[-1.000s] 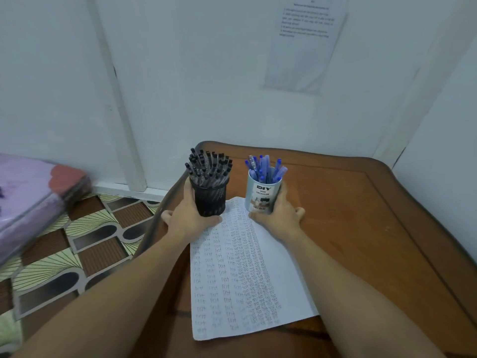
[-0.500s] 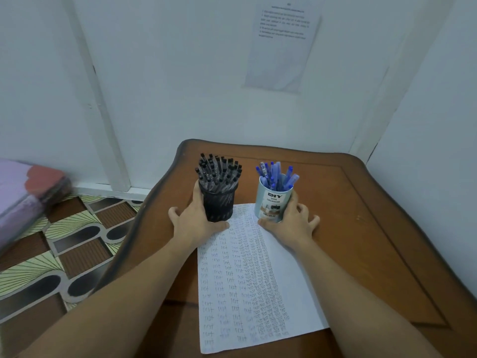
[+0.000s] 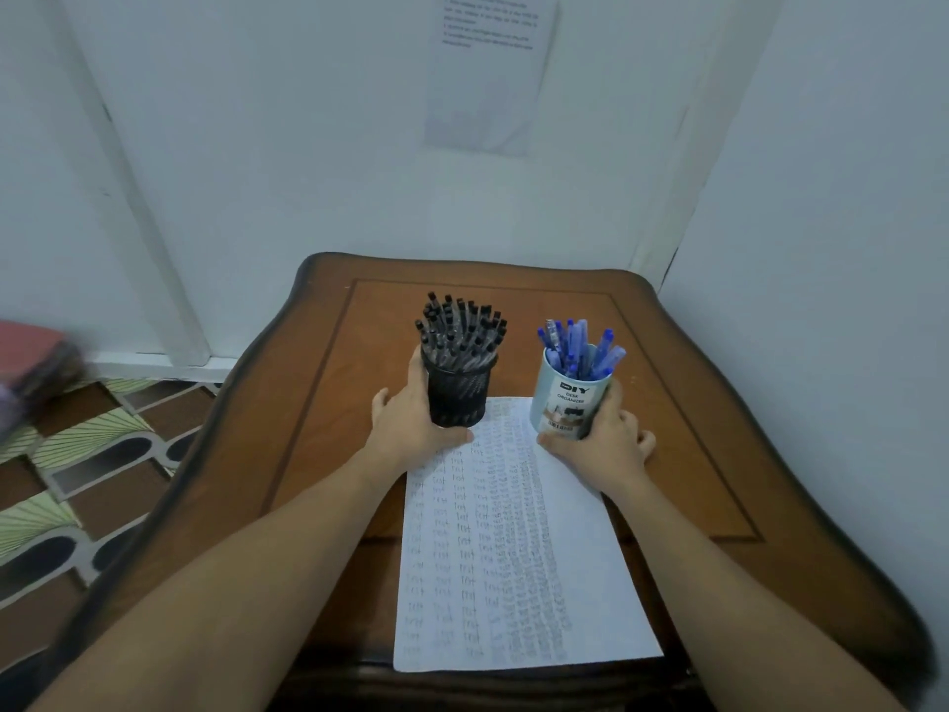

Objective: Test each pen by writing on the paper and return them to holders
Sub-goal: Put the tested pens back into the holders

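Pale blue cup (image 3: 567, 403), printed "DIY DESK ORGANIZER", blue pens (image 3: 580, 349) upright inside; right hand (image 3: 606, 439) wrapped around its right side. Black mesh holder (image 3: 457, 390), black pens (image 3: 459, 328); left hand (image 3: 411, 421) curled around its left side. Paper (image 3: 513, 547) between the hands on the tabletop (image 3: 683, 454); handwritten rows illegible. Wall notice (image 3: 490, 69) unreadable.

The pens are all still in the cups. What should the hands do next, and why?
Probably let the right hand release the light blue cup and pull out one blue pen. Each hand grips a cup, the left hand on the black mesh holder, no pen is out, and the paper lies ready below.
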Available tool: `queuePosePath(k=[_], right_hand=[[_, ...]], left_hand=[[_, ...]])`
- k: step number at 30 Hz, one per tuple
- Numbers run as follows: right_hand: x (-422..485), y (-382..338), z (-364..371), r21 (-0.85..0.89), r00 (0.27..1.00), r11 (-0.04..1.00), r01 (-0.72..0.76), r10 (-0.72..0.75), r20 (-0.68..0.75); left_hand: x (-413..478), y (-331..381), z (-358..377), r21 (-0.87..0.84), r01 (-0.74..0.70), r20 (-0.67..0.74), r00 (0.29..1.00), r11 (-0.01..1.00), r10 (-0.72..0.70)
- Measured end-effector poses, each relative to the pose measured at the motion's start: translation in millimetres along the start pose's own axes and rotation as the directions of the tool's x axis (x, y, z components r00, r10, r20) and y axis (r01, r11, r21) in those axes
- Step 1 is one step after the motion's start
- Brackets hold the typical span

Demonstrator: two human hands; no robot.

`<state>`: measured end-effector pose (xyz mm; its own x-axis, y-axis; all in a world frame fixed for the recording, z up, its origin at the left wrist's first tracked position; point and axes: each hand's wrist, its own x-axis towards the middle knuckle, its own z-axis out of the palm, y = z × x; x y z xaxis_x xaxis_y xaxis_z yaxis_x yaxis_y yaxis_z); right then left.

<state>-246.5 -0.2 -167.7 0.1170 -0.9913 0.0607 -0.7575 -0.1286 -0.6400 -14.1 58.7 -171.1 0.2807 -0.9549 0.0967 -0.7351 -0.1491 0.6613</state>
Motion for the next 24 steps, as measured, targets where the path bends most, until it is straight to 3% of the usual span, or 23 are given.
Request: queuePosePath(k=[3, 6, 13, 24], right_hand=[[2, 2, -6, 0.014, 1.0, 1.0, 0.022, -0.022, 0.014], [6, 5, -10, 0.1, 0.998, 0.993, 0.064, -0.064, 0.005], [12, 3, -3, 0.389, 0.993, 0.915, 0.107, -0.12, 0.008], [8, 1, 10, 0.418, 0.987, 0.895, 0.157, -0.139, -0.074]], left_hand=[[-3, 3, -2, -0.136, -0.034, -0.005, 0.999, 0.99, 0.034], [-9, 5, 0, -0.281, -0.068, -0.103, 0.994, 0.957, 0.04], [-9, 1, 6, -0.409, -0.054, -0.152, 0.988, 0.911, -0.009], [-11, -8, 13, -0.45, -0.139, -0.261, 0.965, 0.882, 0.019]])
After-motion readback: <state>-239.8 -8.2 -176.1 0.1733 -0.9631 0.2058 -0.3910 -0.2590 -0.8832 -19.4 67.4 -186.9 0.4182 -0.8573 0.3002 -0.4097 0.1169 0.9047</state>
